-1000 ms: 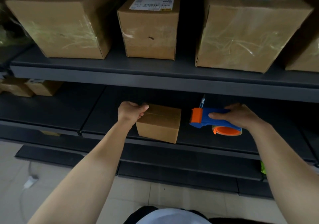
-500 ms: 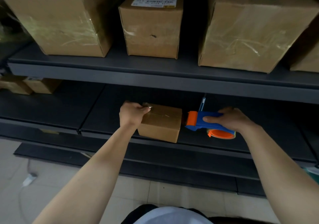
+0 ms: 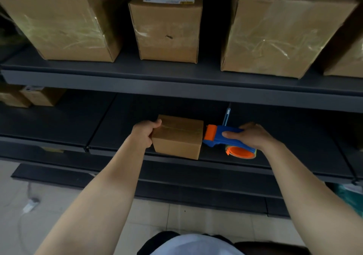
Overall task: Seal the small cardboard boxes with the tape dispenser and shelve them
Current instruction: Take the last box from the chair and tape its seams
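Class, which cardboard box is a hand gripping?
The small box on the lower shelf: the left hand grips it; the others sit untouched.

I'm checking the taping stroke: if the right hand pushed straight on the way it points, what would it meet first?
The small box: the tape dispenser gripped by the right hand seemingly touches its right edge.

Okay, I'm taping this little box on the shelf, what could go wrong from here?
The small box sits near the front edge of the shelf, braced only by your left hand. A hard pull on the tape dispenser in your right hand could slide it off.
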A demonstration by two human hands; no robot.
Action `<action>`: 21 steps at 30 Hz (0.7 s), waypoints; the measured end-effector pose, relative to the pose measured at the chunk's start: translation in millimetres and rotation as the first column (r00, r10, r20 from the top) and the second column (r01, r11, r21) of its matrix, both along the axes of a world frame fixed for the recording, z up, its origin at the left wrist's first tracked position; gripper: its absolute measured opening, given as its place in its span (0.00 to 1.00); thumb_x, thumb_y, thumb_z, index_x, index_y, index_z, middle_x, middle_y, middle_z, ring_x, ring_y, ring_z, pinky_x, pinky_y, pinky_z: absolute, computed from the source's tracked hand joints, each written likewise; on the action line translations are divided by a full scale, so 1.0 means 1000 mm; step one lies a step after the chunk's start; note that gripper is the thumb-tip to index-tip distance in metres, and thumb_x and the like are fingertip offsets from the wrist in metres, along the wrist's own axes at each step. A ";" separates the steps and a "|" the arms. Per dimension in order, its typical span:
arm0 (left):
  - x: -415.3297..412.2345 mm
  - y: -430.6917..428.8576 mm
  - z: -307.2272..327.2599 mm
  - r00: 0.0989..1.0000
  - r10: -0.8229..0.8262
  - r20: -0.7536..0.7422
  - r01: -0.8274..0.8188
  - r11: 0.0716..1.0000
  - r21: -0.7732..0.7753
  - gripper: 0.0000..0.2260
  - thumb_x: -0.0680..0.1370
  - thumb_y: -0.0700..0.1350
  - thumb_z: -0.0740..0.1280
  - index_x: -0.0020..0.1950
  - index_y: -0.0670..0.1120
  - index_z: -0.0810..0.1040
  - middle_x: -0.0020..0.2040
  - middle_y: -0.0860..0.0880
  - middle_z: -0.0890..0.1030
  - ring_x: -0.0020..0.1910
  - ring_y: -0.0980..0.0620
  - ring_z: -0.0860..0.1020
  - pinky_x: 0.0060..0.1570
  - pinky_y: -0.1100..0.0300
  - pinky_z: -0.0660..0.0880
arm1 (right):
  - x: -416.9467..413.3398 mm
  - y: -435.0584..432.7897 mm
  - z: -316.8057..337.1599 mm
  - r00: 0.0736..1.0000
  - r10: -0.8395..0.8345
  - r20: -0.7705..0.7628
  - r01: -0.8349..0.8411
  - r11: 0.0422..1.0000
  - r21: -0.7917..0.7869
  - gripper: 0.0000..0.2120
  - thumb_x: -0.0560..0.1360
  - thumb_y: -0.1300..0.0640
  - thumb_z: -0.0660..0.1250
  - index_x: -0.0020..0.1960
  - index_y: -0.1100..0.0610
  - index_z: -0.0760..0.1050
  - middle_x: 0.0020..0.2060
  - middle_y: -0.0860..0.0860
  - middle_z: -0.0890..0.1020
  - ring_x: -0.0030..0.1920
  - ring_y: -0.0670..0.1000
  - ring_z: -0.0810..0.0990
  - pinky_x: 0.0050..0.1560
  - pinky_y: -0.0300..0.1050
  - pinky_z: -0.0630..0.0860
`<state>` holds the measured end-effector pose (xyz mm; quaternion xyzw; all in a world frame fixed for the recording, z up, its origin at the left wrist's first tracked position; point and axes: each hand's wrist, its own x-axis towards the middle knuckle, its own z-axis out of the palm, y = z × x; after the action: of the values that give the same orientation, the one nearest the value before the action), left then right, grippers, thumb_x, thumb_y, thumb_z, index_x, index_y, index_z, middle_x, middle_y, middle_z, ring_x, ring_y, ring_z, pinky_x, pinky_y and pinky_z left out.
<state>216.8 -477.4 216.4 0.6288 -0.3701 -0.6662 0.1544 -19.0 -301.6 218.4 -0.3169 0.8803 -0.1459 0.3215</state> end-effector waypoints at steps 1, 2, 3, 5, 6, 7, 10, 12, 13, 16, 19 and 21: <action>-0.001 0.000 0.000 1.000 -0.007 0.011 0.007 1.000 -0.017 0.12 0.74 0.45 0.72 0.52 0.42 0.73 0.45 0.45 0.77 0.41 0.49 0.76 0.36 0.58 0.74 | 0.000 0.000 -0.002 1.000 -0.004 0.005 0.004 1.000 0.001 0.40 0.67 0.31 0.67 0.69 0.57 0.69 0.60 0.55 0.76 0.49 0.51 0.74 0.47 0.45 0.71; -0.003 -0.001 -0.003 0.997 -0.025 0.079 0.031 0.996 -0.084 0.15 0.74 0.47 0.73 0.54 0.41 0.73 0.48 0.44 0.78 0.44 0.47 0.77 0.40 0.56 0.76 | 0.000 0.001 -0.003 1.000 -0.008 0.008 0.008 1.000 -0.002 0.41 0.67 0.31 0.67 0.69 0.56 0.69 0.60 0.55 0.76 0.49 0.51 0.74 0.48 0.45 0.71; -0.006 0.000 -0.007 0.975 -0.049 0.218 0.093 0.976 -0.197 0.19 0.73 0.48 0.73 0.58 0.41 0.72 0.53 0.44 0.77 0.49 0.45 0.77 0.46 0.54 0.77 | 0.000 0.002 -0.004 1.000 -0.012 0.011 0.012 1.000 -0.004 0.41 0.66 0.31 0.67 0.69 0.56 0.68 0.59 0.55 0.76 0.50 0.52 0.74 0.48 0.45 0.71; -0.012 0.005 -0.012 0.839 -0.060 0.541 0.351 0.819 -0.454 0.19 0.74 0.49 0.72 0.60 0.42 0.72 0.60 0.43 0.73 0.56 0.43 0.75 0.53 0.52 0.75 | 0.001 0.003 -0.005 1.000 -0.021 0.021 0.022 1.000 -0.004 0.41 0.67 0.31 0.68 0.70 0.57 0.68 0.60 0.55 0.75 0.54 0.54 0.76 0.50 0.45 0.71; -0.015 0.009 -0.014 0.745 -0.026 0.667 0.517 0.653 -0.553 0.15 0.76 0.47 0.70 0.59 0.43 0.73 0.61 0.43 0.72 0.58 0.43 0.73 0.55 0.51 0.73 | 0.002 0.004 -0.005 0.999 -0.024 0.027 0.024 1.000 -0.004 0.41 0.67 0.31 0.68 0.70 0.57 0.68 0.60 0.56 0.75 0.55 0.55 0.76 0.50 0.46 0.72; -0.018 0.013 -0.015 0.667 0.009 0.745 0.661 0.455 -0.597 0.11 0.77 0.43 0.67 0.58 0.45 0.74 0.62 0.43 0.71 0.59 0.44 0.72 0.57 0.52 0.71 | 0.002 0.004 -0.005 0.999 -0.016 0.029 0.017 1.000 -0.009 0.40 0.67 0.32 0.67 0.69 0.57 0.69 0.58 0.55 0.76 0.53 0.54 0.76 0.50 0.46 0.72; -0.035 0.031 -0.016 0.564 -0.155 0.811 0.825 0.134 -0.549 0.15 0.79 0.42 0.62 0.67 0.49 0.72 0.69 0.47 0.68 0.66 0.47 0.68 0.65 0.52 0.64 | 0.003 0.005 -0.005 0.999 -0.002 0.037 0.002 1.000 -0.015 0.35 0.69 0.33 0.67 0.65 0.58 0.72 0.50 0.53 0.76 0.46 0.52 0.75 0.53 0.49 0.74; -0.047 0.041 -0.021 0.490 -0.375 0.787 0.870 0.151 -0.469 0.22 0.81 0.51 0.60 0.74 0.50 0.63 0.76 0.49 0.60 0.74 0.47 0.60 0.71 0.49 0.57 | 0.001 0.006 -0.007 0.999 -0.015 0.047 0.016 1.000 -0.020 0.38 0.68 0.33 0.67 0.68 0.58 0.69 0.55 0.55 0.76 0.49 0.52 0.74 0.54 0.48 0.74; -0.053 0.044 -0.024 0.433 -0.432 0.791 0.898 0.139 -0.417 0.26 0.81 0.56 0.58 0.77 0.50 0.58 0.78 0.49 0.56 0.76 0.47 0.54 0.73 0.48 0.50 | 0.000 0.006 -0.009 0.999 -0.016 0.048 0.017 1.000 -0.021 0.40 0.68 0.32 0.67 0.69 0.58 0.68 0.58 0.56 0.76 0.49 0.52 0.74 0.53 0.47 0.74; -0.064 0.046 -0.030 0.355 -0.462 0.813 0.935 0.164 -0.315 0.36 0.78 0.65 0.55 0.79 0.48 0.46 0.79 0.49 0.46 0.77 0.48 0.41 0.73 0.47 0.38 | -0.001 0.006 -0.012 0.998 -0.009 0.057 0.010 1.000 -0.014 0.41 0.67 0.30 0.67 0.69 0.57 0.68 0.59 0.56 0.77 0.49 0.52 0.75 0.49 0.45 0.73; -0.072 0.049 -0.031 0.315 -0.413 0.855 0.945 0.222 -0.241 0.44 0.74 0.71 0.56 0.79 0.47 0.44 0.79 0.47 0.42 0.76 0.44 0.36 0.72 0.41 0.36 | 0.000 0.008 -0.013 0.997 -0.012 0.075 0.014 1.000 -0.021 0.39 0.66 0.30 0.67 0.66 0.57 0.71 0.52 0.53 0.78 0.47 0.52 0.77 0.49 0.47 0.75; -0.075 0.052 -0.031 0.309 -0.398 0.864 0.944 0.238 -0.228 0.46 0.71 0.72 0.59 0.79 0.48 0.45 0.79 0.46 0.42 0.75 0.40 0.35 0.69 0.37 0.34 | 0.000 0.009 -0.015 0.996 -0.017 0.085 0.020 0.999 -0.034 0.35 0.67 0.31 0.67 0.61 0.57 0.74 0.48 0.53 0.78 0.46 0.52 0.78 0.52 0.48 0.76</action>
<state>141.7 -425.2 185.5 0.4383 -0.8762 -0.1802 -0.0876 -19.2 -292.6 203.4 -0.3078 0.8660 -0.1775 0.3517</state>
